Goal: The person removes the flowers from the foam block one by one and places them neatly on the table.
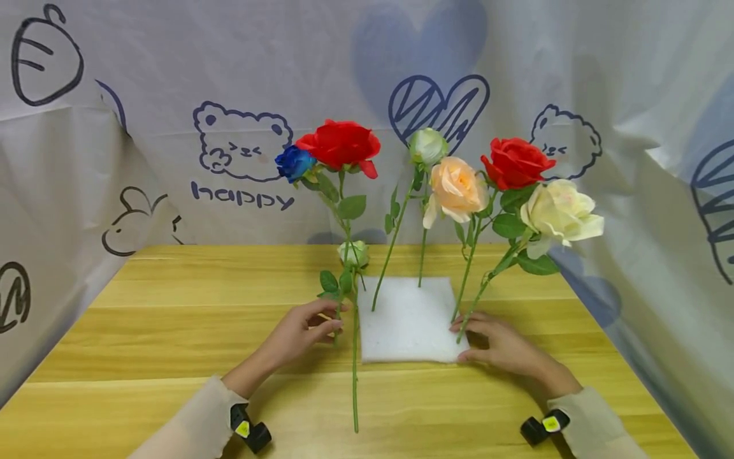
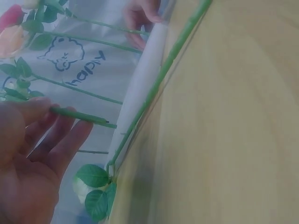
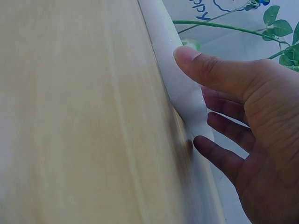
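Note:
My left hand (image 1: 312,326) pinches the lower stem of a red rose (image 1: 339,145), just left of a white foam block (image 1: 401,335). In the left wrist view the green stem (image 2: 79,115) lies between thumb and fingers, its cut end pointing at the foam. My right hand (image 1: 504,344) grips the foam's front right corner, thumb at the front edge and fingers on the right side. A blue rose (image 1: 295,163) overlaps the held rose in the head view. A pale green rose (image 1: 353,254) lies on the table, its long stem pointing toward me.
In the foam stand a pale green rosebud (image 1: 427,146), a peach rose (image 1: 457,188), a second red rose (image 1: 518,163) and a cream rose (image 1: 561,211), the last leaning right over my right hand. A printed cloth (image 1: 246,140) hangs behind the wooden table (image 1: 172,338).

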The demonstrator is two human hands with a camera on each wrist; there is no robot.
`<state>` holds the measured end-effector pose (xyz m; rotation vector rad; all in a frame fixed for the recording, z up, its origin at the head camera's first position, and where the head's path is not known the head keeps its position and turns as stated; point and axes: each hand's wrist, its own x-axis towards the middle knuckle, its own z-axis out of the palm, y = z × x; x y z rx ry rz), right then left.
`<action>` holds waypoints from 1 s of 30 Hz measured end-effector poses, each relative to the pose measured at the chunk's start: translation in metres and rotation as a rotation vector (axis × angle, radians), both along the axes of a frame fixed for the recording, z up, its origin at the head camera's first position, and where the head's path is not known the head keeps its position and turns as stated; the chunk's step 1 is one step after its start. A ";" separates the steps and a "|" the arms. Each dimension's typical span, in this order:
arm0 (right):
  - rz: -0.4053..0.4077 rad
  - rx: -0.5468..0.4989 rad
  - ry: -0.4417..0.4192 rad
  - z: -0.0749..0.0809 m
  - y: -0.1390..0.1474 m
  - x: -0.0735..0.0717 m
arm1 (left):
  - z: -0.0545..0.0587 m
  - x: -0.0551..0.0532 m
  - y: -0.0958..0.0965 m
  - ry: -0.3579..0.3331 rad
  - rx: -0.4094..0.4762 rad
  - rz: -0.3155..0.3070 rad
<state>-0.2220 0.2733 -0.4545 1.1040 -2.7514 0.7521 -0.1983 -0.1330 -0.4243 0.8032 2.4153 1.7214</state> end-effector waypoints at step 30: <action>-0.001 -0.018 -0.012 -0.002 0.001 0.000 | 0.000 0.060 -0.065 -0.143 -0.097 -0.101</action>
